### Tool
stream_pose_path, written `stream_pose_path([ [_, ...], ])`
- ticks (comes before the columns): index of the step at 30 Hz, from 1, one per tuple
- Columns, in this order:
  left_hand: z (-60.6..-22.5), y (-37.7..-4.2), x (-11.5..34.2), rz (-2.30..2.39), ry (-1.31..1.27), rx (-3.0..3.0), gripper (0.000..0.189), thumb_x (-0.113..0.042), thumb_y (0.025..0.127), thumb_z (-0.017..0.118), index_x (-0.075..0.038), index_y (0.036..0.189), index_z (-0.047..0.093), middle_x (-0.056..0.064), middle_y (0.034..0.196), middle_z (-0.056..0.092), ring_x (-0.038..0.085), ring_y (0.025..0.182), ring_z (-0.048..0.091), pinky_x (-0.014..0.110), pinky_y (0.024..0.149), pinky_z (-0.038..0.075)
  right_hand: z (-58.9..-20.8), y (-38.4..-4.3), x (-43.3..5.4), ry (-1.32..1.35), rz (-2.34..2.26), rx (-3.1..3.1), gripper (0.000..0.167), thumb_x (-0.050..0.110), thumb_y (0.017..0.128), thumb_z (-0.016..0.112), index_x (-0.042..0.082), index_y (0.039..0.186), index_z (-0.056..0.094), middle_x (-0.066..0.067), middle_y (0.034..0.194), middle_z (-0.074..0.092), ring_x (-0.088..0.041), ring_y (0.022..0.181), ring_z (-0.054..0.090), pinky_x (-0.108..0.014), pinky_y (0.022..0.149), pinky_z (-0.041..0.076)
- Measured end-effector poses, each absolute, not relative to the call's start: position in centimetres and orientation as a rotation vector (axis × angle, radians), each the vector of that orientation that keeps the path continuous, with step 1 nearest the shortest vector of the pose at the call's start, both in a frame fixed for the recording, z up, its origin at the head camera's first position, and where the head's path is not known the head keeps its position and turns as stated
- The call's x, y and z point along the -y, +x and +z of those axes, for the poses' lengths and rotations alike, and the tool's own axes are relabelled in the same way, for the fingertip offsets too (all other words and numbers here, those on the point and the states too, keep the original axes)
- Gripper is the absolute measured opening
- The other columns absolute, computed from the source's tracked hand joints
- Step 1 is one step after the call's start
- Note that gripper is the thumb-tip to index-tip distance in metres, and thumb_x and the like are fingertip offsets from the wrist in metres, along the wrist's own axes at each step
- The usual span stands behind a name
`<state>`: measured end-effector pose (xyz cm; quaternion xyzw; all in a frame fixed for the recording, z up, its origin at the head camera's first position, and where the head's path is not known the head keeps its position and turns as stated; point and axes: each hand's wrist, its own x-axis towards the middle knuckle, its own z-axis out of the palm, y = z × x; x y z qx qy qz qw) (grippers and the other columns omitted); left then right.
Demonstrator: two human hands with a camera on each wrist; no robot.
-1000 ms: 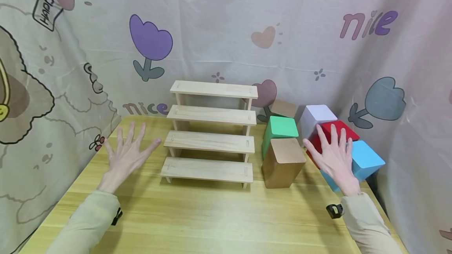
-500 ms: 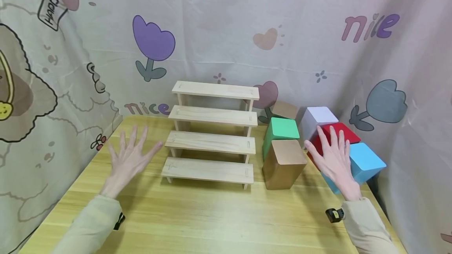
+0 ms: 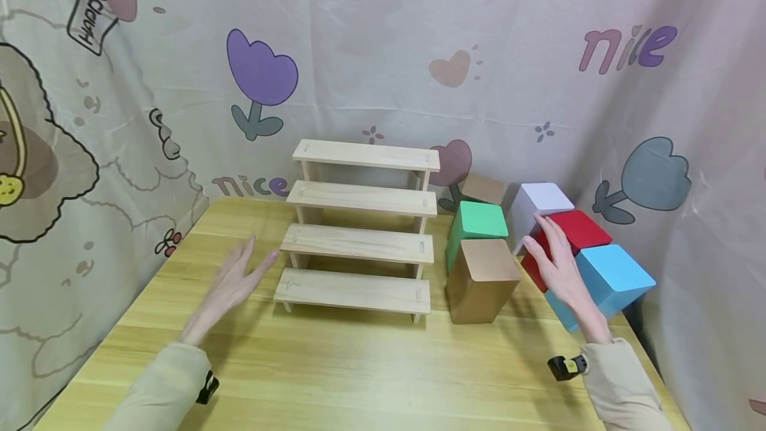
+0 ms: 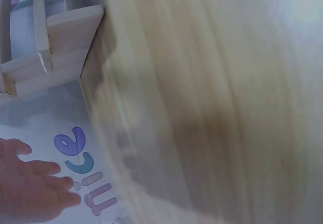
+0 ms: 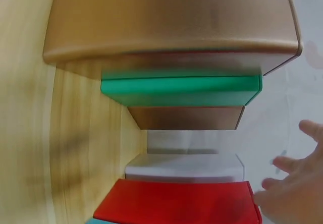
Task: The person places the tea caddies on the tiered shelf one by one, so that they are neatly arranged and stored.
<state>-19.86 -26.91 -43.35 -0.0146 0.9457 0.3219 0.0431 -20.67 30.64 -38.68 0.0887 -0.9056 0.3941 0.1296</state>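
My left hand [image 3: 226, 285] hovers over the table left of a wooden four-tier step rack [image 3: 359, 243], thumb apart from the fingers, holding nothing. On the other side, my right hand [image 3: 562, 270] is held near a red box [image 3: 579, 228] and a blue box [image 3: 615, 275], its fingers extended and nothing in them; whether it touches the red box cannot be told. A white box [image 3: 540, 201] stands behind the red one. Between rack and right hand are a brown box [image 3: 483, 285], a green box [image 3: 481, 219] and another brown box [image 3: 482, 188] farther back.
All of this stands on a light wooden table [image 3: 359, 371]. A printed cloth [image 3: 371, 38] hangs behind and along both sides. Dark wrist devices [image 3: 565, 368] sit at the sleeves.
Both hands have turned from palms down with spread fingers to a more sideways pose, fingers closer together. The boxes and rack stay in place; the view shifts slightly.
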Motion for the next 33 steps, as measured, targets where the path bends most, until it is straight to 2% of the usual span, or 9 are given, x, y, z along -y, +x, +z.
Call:
stream_pose_path([
  [2,-43.7,-19.9,27.0,1.071,-0.033,-2.835,0.090,-0.066,0.102,0.030,-0.012,0.159,-0.012,0.028,0.163,-0.014,0.059,0.149,-0.003,0.084,0.114,0.001,-38.7,-20.7,-30.6,0.285,1.221,2.603,0.066,0.029,0.104,0.050,0.009,0.160,0.022,-0.028,0.162,0.019,-0.050,0.147,0.017,-0.083,0.113,0.022],
  [5,-43.9,-19.9,27.1,1.128,-0.031,-2.761,0.089,-0.066,0.103,0.027,-0.011,0.159,-0.014,0.027,0.164,-0.009,0.061,0.148,0.003,0.085,0.112,0.008,-38.7,-20.6,-30.6,0.302,1.323,2.579,0.064,0.025,0.105,0.049,0.009,0.160,0.022,-0.027,0.161,0.024,-0.050,0.143,0.024,-0.042,0.120,0.042],
  [7,-44.0,-19.9,27.1,1.163,-0.031,-2.719,0.087,-0.066,0.103,0.025,-0.013,0.159,-0.015,0.028,0.165,-0.005,0.062,0.147,0.008,0.087,0.110,0.012,-38.7,-20.5,-30.6,0.312,1.384,2.572,0.062,0.024,0.106,0.048,0.010,0.160,0.022,-0.026,0.160,0.026,-0.049,0.141,0.028,-0.014,0.109,0.043],
  [9,-44.1,-19.9,27.0,1.201,-0.027,-2.680,0.085,-0.066,0.103,0.025,-0.015,0.159,-0.015,0.029,0.165,0.004,0.061,0.146,0.016,0.086,0.110,0.018,-38.7,-20.4,-30.7,0.331,1.444,2.571,0.062,0.024,0.106,0.048,0.012,0.160,0.022,-0.023,0.158,0.029,-0.038,0.139,0.036,0.003,0.091,0.038],
  [13,-44.1,-19.8,26.9,1.300,-0.011,-2.605,0.084,-0.064,0.104,0.028,-0.017,0.161,-0.012,0.032,0.162,0.018,0.056,0.145,0.028,0.082,0.112,0.024,-38.9,-20.4,-30.9,0.420,1.619,2.536,0.058,0.020,0.106,0.047,0.014,0.159,0.026,-0.003,0.148,0.040,-0.007,0.127,0.043,-0.001,0.092,0.049],
  [15,-44.0,-19.7,26.9,1.343,-0.013,-2.565,0.085,-0.063,0.104,0.030,-0.016,0.161,-0.011,0.032,0.161,0.021,0.053,0.143,0.034,0.080,0.113,0.025,-39.0,-20.4,-31.1,0.474,1.715,2.512,0.056,0.017,0.106,0.047,0.013,0.158,0.028,0.009,0.141,0.042,0.001,0.123,0.044,-0.004,0.094,0.051],
  [19,-44.2,-19.6,27.1,1.455,0.025,-2.487,0.083,-0.057,0.106,0.034,-0.008,0.162,-0.005,0.034,0.156,0.032,0.051,0.140,0.042,0.073,0.118,0.029,-39.3,-20.5,-31.4,0.565,1.819,2.502,0.052,0.012,0.105,0.046,0.014,0.156,0.032,0.015,0.134,0.046,0.001,0.120,0.048,-0.008,0.096,0.054],
  [24,-44.6,-19.5,27.3,1.542,0.094,-2.422,0.078,-0.045,0.108,0.037,0.007,0.158,0.007,0.040,0.143,0.046,0.050,0.132,0.052,0.055,0.114,0.048,-39.5,-20.5,-31.9,0.612,1.831,2.543,0.051,0.009,0.104,0.047,0.010,0.153,0.035,0.012,0.132,0.049,0.001,0.119,0.050,-0.012,0.095,0.055],
  [33,-45.4,-19.6,27.6,1.620,0.062,-2.320,0.072,-0.029,0.106,0.053,0.018,0.150,0.022,0.040,0.140,0.048,0.040,0.120,0.065,0.035,0.100,0.060,-40.1,-20.8,-32.4,0.708,1.755,2.629,0.055,0.006,0.100,0.056,0.005,0.152,0.038,0.009,0.137,0.050,-0.009,0.121,0.049,-0.015,0.092,0.056],
])
